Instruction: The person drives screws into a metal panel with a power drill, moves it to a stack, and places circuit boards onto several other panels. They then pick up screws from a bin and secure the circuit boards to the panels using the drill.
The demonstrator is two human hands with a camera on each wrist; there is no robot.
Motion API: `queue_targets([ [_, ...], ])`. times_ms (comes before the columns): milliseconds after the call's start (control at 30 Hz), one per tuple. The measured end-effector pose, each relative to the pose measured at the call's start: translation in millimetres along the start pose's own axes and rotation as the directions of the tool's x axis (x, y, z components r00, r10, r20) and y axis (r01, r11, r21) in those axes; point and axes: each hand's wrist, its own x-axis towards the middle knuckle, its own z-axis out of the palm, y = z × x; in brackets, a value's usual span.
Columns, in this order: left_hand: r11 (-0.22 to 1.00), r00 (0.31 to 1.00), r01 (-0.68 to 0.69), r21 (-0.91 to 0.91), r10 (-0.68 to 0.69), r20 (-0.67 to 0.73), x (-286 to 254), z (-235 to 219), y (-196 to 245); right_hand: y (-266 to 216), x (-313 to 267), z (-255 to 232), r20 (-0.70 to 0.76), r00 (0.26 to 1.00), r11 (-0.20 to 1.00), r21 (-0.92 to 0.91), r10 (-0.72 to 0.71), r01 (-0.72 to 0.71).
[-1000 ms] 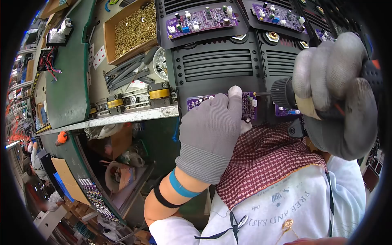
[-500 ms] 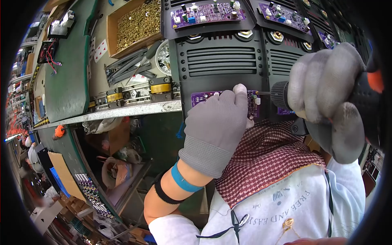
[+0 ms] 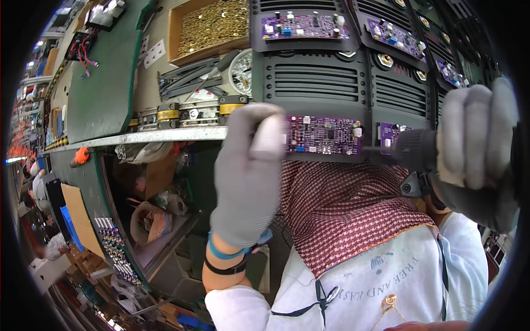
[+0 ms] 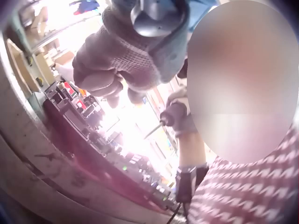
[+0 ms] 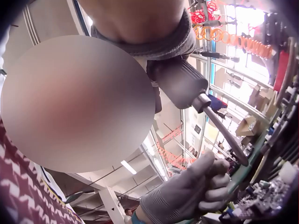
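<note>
My gloved right hand [image 3: 477, 138] grips a dark power screwdriver [image 3: 417, 150], whose bit points left at the lower right corner of a purple circuit board [image 3: 326, 135]. The board lies on a black slotted metal panel [image 3: 314, 83]. My gloved left hand [image 3: 248, 171] is raised at the board's left end, covering part of it in the head view. Its fingers are curled with the thumb near them, and nothing shows between them. The right wrist view shows the screwdriver [image 5: 180, 84] with its long bit, and the left hand [image 5: 187, 191] below it.
More black panels with purple boards [image 3: 303, 26] lie behind and to the right. On the left stand a box of small brass parts [image 3: 212, 30], a round dish of shiny hardware [image 3: 241, 71] and dark strips [image 3: 190, 83]. A metal rail [image 3: 165, 135] edges the bench.
My left hand has come off the board and moved left, uncovering most of it. The screwdriver bit has gone from the board's upper right corner to its lower right. The head view has shifted slightly.
</note>
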Motion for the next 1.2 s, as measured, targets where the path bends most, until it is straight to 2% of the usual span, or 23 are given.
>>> queue_targets([
  [33, 0.944, 0.980, 0.178, -0.277, -0.195, -0.035, -10.0, -10.4, 1.6, 6.4, 24.8, 31.6, -0.078, 0.991, 0.993, 0.033, -0.113, 0.116],
  [67, 0.945, 0.980, 0.175, -0.276, -0.196, -0.048, -17.5, -16.5, -0.9, 14.9, 32.1, 40.8, -0.115, 0.980, 0.984, 0.055, -0.164, 0.172],
  [100, 0.862, 0.967, 0.217, -0.459, -0.253, -0.016, -25.4, -21.7, -5.2, 23.4, 39.4, 50.0, -0.152, 0.965, 0.971, 0.073, -0.215, 0.228],
  [133, 0.741, 0.954, 0.249, -0.624, -0.299, 0.025, -31.6, -25.5, -10.3, 37.1, 41.6, 48.0, -0.070, 0.960, 0.948, 0.159, -0.270, 0.277],
  [167, 0.718, 0.944, 0.253, -0.649, -0.329, 0.004, -32.9, -26.3, -19.2, 39.8, 45.4, 53.6, -0.035, 0.961, 0.942, 0.189, -0.276, 0.277],
  [233, 0.736, 0.956, 0.207, -0.644, -0.293, -0.028, -39.6, -24.7, -33.4, 45.6, 53.1, 64.6, 0.033, 0.957, 0.930, 0.249, -0.287, 0.270],
  [267, 0.721, 0.963, 0.181, -0.669, -0.267, -0.027, -41.3, -22.5, -36.6, 42.2, 54.4, 72.6, -0.074, 0.955, 0.924, 0.245, -0.286, 0.295],
  [300, 0.707, 0.971, 0.154, -0.691, -0.239, -0.028, -41.1, -20.8, -40.0, 40.9, 55.6, 73.0, -0.116, 0.956, 0.931, 0.225, -0.269, 0.289],
  [433, 0.619, 0.979, 0.202, -0.759, -0.161, 0.129, -38.2, -17.9, -51.4, 37.4, 64.7, 76.2, -0.135, 0.960, 0.939, 0.216, -0.244, 0.269],
  [500, 0.655, 0.978, 0.197, -0.730, -0.181, 0.102, -35.3, -14.1, -52.0, 35.8, 68.0, 78.5, -0.133, 0.962, 0.940, 0.217, -0.237, 0.262],
  [567, 0.593, 0.961, 0.274, -0.757, -0.155, 0.227, -33.6, -13.2, -60.9, 35.4, 70.3, 80.1, -0.130, 0.963, 0.941, 0.218, -0.235, 0.259],
  [633, 0.582, 0.957, 0.287, -0.761, -0.201, 0.207, -30.3, -10.2, -57.3, 36.4, 72.7, 80.7, -0.126, 0.964, 0.940, 0.224, -0.234, 0.257],
  [733, 0.559, 0.959, 0.279, -0.781, -0.126, 0.253, -25.7, -8.2, -56.9, 37.7, 75.4, 81.4, -0.121, 0.966, 0.943, 0.216, -0.229, 0.251],
  [800, 0.544, 0.969, 0.237, -0.805, -0.191, 0.156, -24.4, -4.1, -46.2, 39.6, 77.4, 81.7, -0.122, 0.966, 0.946, 0.208, -0.227, 0.248],
  [833, 0.543, 0.969, 0.236, -0.806, -0.191, 0.155, -24.5, -3.7, -46.4, 40.6, 78.0, 82.1, -0.123, 0.966, 0.946, 0.205, -0.228, 0.249],
  [900, 0.413, 0.977, 0.175, -0.894, -0.184, 0.106, -22.9, -4.3, -50.7, 41.5, 79.7, 81.0, -0.123, 0.965, 0.945, 0.206, -0.231, 0.252],
  [933, 0.415, 0.978, 0.172, -0.894, -0.184, 0.103, -22.8, -5.2, -53.8, 40.7, 79.6, 81.6, -0.122, 0.966, 0.945, 0.209, -0.229, 0.251],
  [1000, 0.392, 0.961, 0.275, -0.878, -0.141, 0.238, -22.5, -8.2, -61.0, 40.6, 79.7, 81.2, -0.122, 0.966, 0.947, 0.204, -0.229, 0.250],
  [1100, 0.425, 0.963, 0.268, -0.865, -0.102, 0.249, -25.9, -9.0, -59.9, 40.3, 80.3, 81.9, -0.109, 0.970, 0.951, 0.197, -0.218, 0.236],
  [1200, 0.450, 0.964, 0.264, -0.853, -0.129, 0.230, -27.6, -6.4, -57.6, 41.1, 79.1, 83.6, -0.096, 0.973, 0.956, 0.188, -0.211, 0.226],
])
